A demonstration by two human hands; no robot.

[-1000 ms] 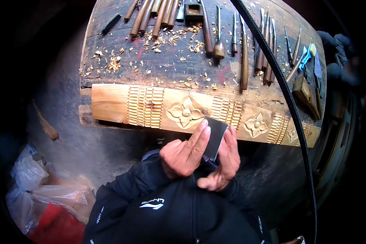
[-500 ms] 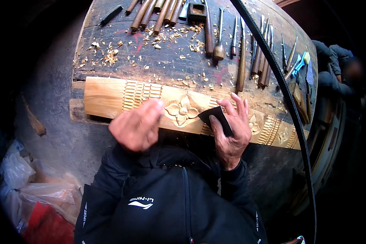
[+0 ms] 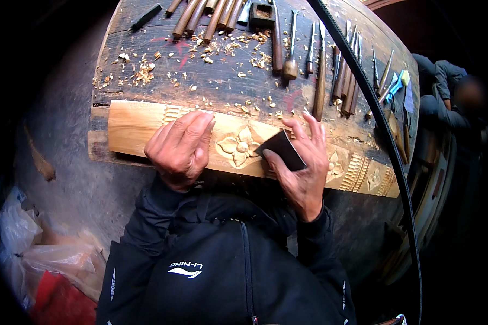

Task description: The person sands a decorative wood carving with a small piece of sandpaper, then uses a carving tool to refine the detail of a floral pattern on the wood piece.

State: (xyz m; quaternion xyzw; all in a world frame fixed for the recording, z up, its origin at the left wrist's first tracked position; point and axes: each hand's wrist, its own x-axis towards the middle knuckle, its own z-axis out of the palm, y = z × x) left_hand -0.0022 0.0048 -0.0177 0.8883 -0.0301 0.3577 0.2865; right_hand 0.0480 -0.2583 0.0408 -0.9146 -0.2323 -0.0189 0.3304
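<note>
Pale carved wood fills the middle of the view: a long wooden panel (image 3: pixel 141 123) lies along the near edge of a dark, worn workbench (image 3: pixel 217 81), cut with ribbed bands and flower reliefs. The left hand (image 3: pixel 180 147) rests palm down on the panel left of the central flower (image 3: pixel 238 149), fingers held close together and slightly curled, holding nothing. The right hand (image 3: pixel 303 165) lies on the panel just right of that flower, its fingers spread, with the thumb and fingers pinching a folded dark sheet of sandpaper (image 3: pixel 281 150) against the carving. The sheet's near corner touches the wood beside the flower's petals.

Behind the panel, light wood chips (image 3: pixel 146 70) are scattered over the bench. A row of wooden-handled carving chisels (image 3: pixel 200 16) lies at the far edge, with more slim tools (image 3: pixel 347 81) further right, and a small dark box-like block (image 3: pixel 261 13) sits among them; whether anything is in it cannot be told. A thick black cable (image 3: pixel 385 135) curves across the right side of the bench.

On the floor at the lower left lie crumpled clear plastic bags (image 3: pixel 43 254), with something red (image 3: pixel 59 300) beneath them; their contents are not clear. The dark jacket (image 3: pixel 228 281) has a small white printed logo on its chest. Another person in dark clothes (image 3: pixel 444 92) is at the far right.
</note>
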